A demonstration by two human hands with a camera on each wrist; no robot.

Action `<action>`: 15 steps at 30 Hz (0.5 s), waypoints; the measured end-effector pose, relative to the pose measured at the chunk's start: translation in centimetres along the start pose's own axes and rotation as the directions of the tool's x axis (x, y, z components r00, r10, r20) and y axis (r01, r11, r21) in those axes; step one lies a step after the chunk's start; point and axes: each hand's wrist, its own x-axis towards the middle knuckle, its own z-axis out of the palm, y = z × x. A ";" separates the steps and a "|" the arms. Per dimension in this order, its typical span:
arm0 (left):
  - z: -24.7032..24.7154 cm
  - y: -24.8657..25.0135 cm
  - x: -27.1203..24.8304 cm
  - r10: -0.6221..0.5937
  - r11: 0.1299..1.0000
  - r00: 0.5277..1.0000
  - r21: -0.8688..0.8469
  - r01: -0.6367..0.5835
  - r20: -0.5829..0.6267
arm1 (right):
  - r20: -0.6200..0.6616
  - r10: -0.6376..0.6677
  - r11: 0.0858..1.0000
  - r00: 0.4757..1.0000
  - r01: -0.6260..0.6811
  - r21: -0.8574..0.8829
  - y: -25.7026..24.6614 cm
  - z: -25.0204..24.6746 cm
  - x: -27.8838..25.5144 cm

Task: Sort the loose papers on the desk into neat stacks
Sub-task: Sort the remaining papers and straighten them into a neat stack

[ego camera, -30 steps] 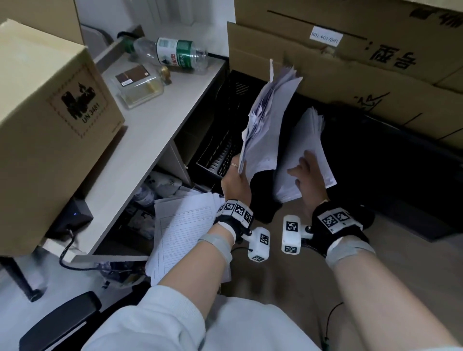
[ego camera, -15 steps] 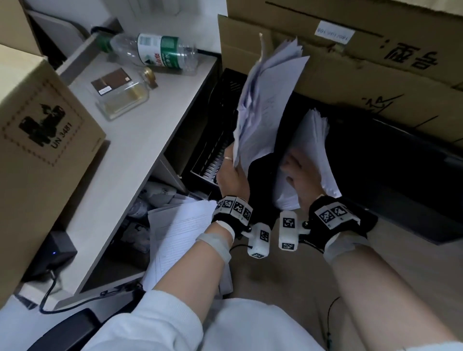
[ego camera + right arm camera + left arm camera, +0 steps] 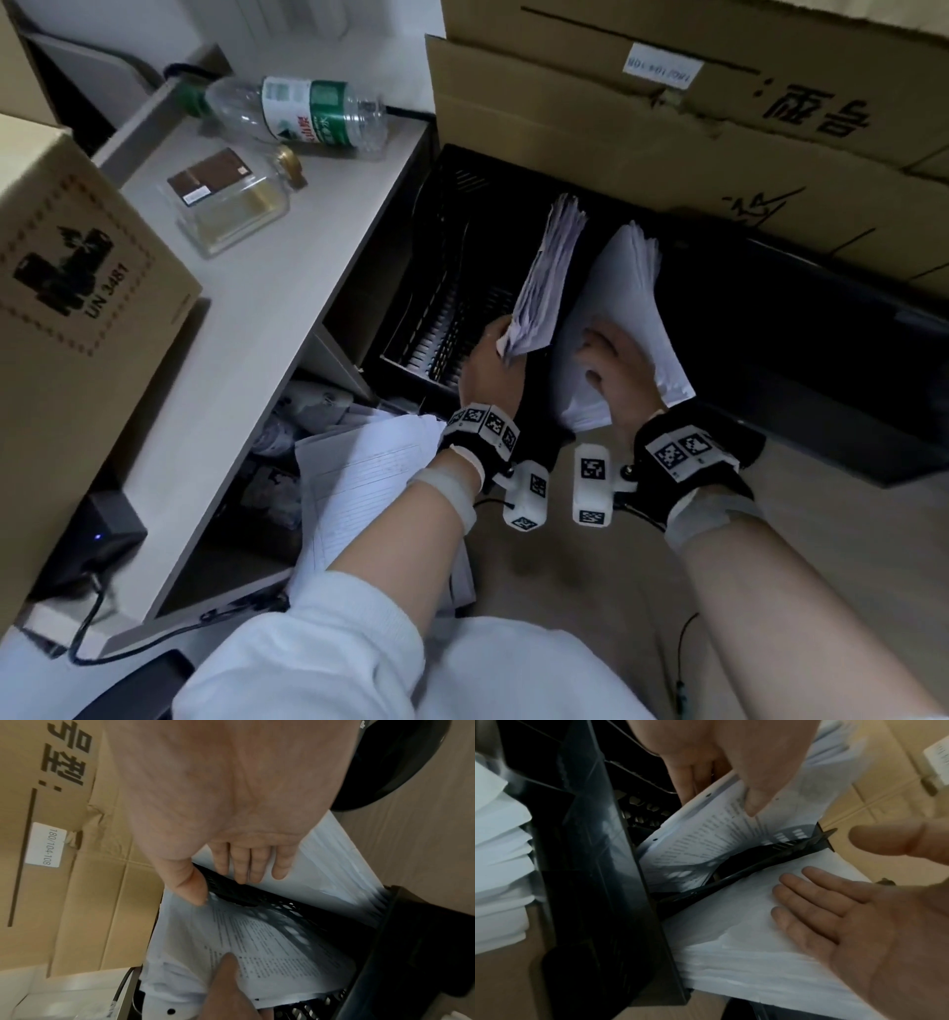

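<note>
Left hand point(image 3: 490, 367) pinches lower corner of printed white paper bundle point(image 3: 547, 280), thumb on top sheet, bundle standing in slot of black mesh plastic file rack point(image 3: 441, 288); right hand point(image 3: 613, 377) spread, fingers flat on plain white paper stack point(image 3: 624, 303) in next slot, thumb over black divider point(image 3: 246, 892)

The right hand point(image 3: 231, 805) filled the top of the view, its fingers point(image 3: 257, 866) laid flat on a thick stack of white sheets point(image 3: 334, 862) and its thumb hooked over a black mesh divider point(image 3: 257, 894). Below the divider lay a bundle of printed pages point(image 3: 270, 953), and the left hand point(image 3: 228, 990) came up from the bottom edge onto it. A cardboard box point(image 3: 77, 821) with a white label stood to the left.
</note>
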 end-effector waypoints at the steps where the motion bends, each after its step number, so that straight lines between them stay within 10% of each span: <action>1: -0.3 0.2 -0.2 0.005 1.000 1.000 0.007 -0.005 -0.015 | -0.002 -0.001 1.000 1.000 0.001 0.007 0.1 0.1 -0.2; 9: -3.0 -0.9 -1.9 -0.006 0.997 1.000 -0.076 0.006 0.003 | -0.001 0.042 0.999 0.999 -0.042 -0.019 1.3 0.9 -2.5; 15: -7.3 -8.8 -5.5 -0.367 0.928 0.924 -0.117 0.354 -0.113 | 0.194 0.344 0.936 0.919 -0.321 -0.142 5.8 6.2 -4.9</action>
